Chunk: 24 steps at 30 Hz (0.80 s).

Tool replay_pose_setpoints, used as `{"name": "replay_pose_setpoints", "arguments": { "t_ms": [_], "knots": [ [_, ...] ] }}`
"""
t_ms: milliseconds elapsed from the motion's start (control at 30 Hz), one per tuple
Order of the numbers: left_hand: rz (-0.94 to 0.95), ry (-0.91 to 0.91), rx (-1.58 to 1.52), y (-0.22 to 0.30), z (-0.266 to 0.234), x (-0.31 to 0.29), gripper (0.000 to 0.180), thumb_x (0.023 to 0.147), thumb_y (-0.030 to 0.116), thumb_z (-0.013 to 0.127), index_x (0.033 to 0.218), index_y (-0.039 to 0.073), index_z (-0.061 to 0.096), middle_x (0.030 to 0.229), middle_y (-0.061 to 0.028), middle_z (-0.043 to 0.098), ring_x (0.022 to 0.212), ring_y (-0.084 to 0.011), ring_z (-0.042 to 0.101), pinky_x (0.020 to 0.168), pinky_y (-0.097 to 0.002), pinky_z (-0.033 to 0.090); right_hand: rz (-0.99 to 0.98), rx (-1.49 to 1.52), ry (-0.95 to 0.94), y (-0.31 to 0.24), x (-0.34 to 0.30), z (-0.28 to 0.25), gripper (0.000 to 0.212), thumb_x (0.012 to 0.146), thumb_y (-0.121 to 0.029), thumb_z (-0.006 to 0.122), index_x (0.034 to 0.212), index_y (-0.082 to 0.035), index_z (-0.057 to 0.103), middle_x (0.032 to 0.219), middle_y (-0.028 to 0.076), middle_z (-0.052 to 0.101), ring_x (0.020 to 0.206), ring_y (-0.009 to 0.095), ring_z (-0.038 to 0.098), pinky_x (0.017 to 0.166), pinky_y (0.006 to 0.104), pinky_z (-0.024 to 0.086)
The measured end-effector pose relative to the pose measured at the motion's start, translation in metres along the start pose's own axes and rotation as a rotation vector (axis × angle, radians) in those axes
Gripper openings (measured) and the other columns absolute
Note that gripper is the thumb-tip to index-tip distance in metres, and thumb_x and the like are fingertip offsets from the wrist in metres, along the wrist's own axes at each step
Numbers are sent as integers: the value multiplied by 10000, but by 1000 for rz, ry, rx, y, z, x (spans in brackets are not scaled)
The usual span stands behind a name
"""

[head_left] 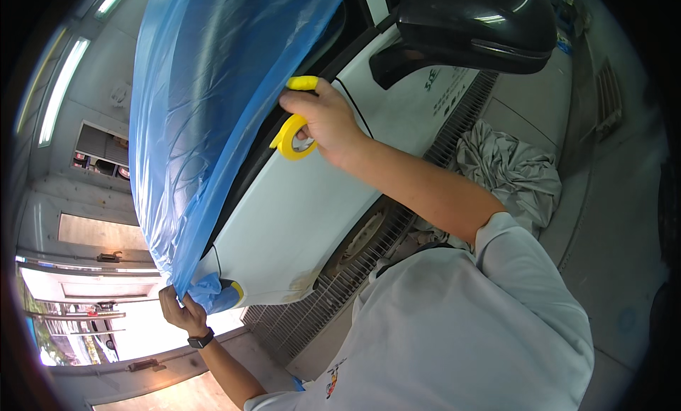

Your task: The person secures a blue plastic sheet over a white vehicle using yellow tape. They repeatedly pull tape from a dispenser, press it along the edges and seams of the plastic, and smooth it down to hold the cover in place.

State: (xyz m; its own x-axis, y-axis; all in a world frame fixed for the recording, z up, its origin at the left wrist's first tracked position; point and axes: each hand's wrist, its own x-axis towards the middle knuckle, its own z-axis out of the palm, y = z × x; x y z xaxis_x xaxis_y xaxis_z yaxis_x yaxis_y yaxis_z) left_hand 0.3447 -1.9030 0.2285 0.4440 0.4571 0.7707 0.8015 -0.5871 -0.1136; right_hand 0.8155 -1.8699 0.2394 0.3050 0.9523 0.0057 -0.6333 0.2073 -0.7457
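Note:
In my right hand [323, 123] is a roll of yellow masking tape [289, 141], with my fingers through and around it. A second yellow piece [303, 83] shows above the thumb; whether it is another roll I cannot tell. This hand is against the black trim along the white car's [298, 191] upper edge. A large sheet of blue plastic film [206, 113] hangs over the car's upper part. Lower left, my left hand [183, 311], below a dark wristwatch's arm, pinches the film's gathered bottom edge. Beside it, blue film and yellow tape cover a lamp-like corner [228, 296].
A black side mirror [475, 28] juts out at the top right. Below the car runs a metal floor grating [284, 329], with a wheel [365, 237] above it. A crumpled grey cloth [511, 170] lies on the floor at right. Bright doorways [142, 333] open at the lower left.

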Motion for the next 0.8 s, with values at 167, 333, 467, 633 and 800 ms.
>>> {"name": "replay_pose_setpoints", "arguments": {
  "t_ms": [167, 333, 467, 633, 800],
  "knots": [
    [14, 16, -26, -6, 1, -1, 216, 1060, 165, 608, 1015, -44, 641, 845, -183, 622, 736, -365, 593, 660, -438, 466, 27, 41, -165, 4, -7, 4, 339, 999, -238, 719, 1284, -114, 582, 1078, 17, 626, 934, 134, 611, 747, 304, 522],
    [-2, -14, -28, -13, 7, -9, 215, 1055, 163, 606, 1014, -45, 640, 858, -189, 627, 748, -368, 598, 669, -440, 474, 34, 217, -211, -4, -1, 1, 229, 996, -191, 717, 1204, -128, 645, 1015, 1, 641, 810, 90, 566, 666, 242, 454],
    [12, -31, 23, -13, 12, -12, 177, 1019, 124, 639, 1036, -51, 664, 873, -195, 636, 763, -374, 608, 677, -449, 483, 39, 332, -374, -17, 17, -22, 137, 995, -171, 726, 1113, -142, 662, 858, -54, 604, 606, 46, 484, 600, 202, 410],
    [79, -42, 110, -4, 18, -3, 142, 923, 3, 715, 1059, -38, 700, 919, -189, 673, 812, -375, 646, 716, -455, 522, -22, 33, -433, -35, 43, -63, 156, 970, -143, 772, 1089, -139, 671, 833, -57, 601, 637, 26, 535, 521, 201, 405],
    [130, -36, 109, 5, 22, 14, 264, 779, -105, 699, 1019, 7, 701, 925, -170, 681, 825, -374, 667, 708, -459, 539, -180, -502, -283, -54, 63, -85, 372, 857, -194, 890, 1135, -20, 714, 886, 38, 698, 709, 128, 658, 657, 268, 540]
  ]
}}
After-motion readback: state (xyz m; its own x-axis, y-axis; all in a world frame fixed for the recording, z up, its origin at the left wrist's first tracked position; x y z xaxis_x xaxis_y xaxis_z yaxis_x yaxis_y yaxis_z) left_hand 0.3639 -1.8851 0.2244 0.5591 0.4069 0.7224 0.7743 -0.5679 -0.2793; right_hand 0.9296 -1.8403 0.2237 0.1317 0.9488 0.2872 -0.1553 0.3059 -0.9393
